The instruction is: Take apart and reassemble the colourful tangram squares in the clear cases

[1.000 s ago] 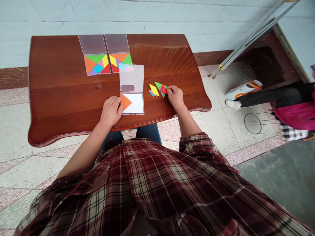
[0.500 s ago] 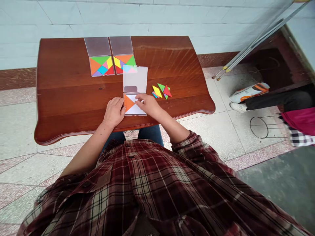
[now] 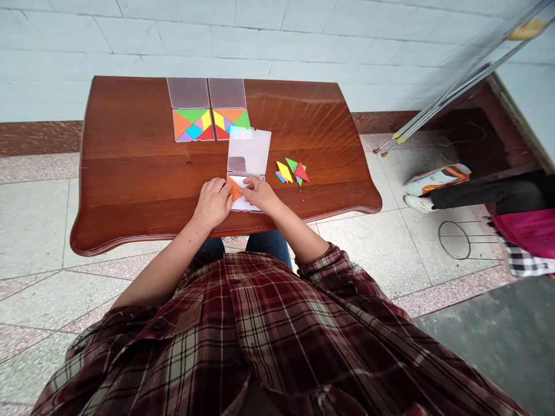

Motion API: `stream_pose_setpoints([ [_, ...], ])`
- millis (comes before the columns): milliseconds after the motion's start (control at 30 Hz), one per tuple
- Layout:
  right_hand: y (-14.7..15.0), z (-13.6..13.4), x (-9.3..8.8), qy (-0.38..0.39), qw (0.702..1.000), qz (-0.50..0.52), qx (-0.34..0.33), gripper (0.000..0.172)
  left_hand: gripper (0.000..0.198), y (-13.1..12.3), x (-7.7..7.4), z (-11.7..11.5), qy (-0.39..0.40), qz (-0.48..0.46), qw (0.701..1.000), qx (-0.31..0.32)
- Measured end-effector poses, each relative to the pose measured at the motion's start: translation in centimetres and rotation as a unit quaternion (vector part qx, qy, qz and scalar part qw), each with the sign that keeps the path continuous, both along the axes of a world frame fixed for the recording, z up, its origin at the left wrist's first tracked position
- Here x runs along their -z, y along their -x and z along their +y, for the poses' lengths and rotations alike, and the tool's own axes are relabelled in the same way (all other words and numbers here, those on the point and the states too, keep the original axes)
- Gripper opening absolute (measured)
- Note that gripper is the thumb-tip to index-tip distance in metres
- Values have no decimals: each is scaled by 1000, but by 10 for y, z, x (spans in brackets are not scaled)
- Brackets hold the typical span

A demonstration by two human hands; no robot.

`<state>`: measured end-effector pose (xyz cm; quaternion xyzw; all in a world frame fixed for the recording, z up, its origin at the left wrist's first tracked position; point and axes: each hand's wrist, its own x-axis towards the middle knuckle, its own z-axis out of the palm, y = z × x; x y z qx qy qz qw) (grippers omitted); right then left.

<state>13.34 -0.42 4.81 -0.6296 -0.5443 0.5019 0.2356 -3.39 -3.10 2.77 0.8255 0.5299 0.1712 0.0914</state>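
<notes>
Orange tangram triangle (image 3: 235,187) down on a white card (image 3: 241,201) inside an open clear plastic case (image 3: 251,210), right between the two hands! Left hand (image 3: 212,203) low against the case's left side, fingers close together and lying almost flat, fingertips up against the triangle, no clear grip on show. Right hand (image 3: 260,194) tight in from the other side, fingertips (image 3: 247,183) bunched narrow at the triangle's tip; pinch or mere touch, impossible to tell from this angle! Frosted case lid (image 3: 248,152) flat on the table just ahead of the hands. Just beyond the right hand, a little cluster of loose tangram pieces (image 3: 290,171): yellow, green, red, a sliver of blue. Ahead of the left hand, two filled tangram cases (image 3: 193,125) (image 3: 229,123) side by side, their lids (image 3: 188,92) (image 3: 227,92) open behind them. Under it all, a polished wooden table (image 3: 130,173). Well off past the right hand, another person's white sneaker (image 3: 418,203) and black trouser leg (image 3: 481,196) on the tiled floor (image 3: 364,242).
</notes>
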Motion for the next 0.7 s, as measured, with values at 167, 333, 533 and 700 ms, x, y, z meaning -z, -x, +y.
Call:
stream_pose_setpoints([
  [167,10,-3,-8,49,993,101,46,15,37,0,-2,-1,-8,8,1000,-1],
  [333,14,-4,-11,45,990,127,51,24,37,3,-1,1,1,-17,1000,1],
  [533,-22,5,-18,-25,984,146,99,22,40,7,4,5,-5,-74,997,-20],
  [700,-52,5,-18,-100,979,144,104,21,38,8,7,6,-8,-85,996,-25],
])
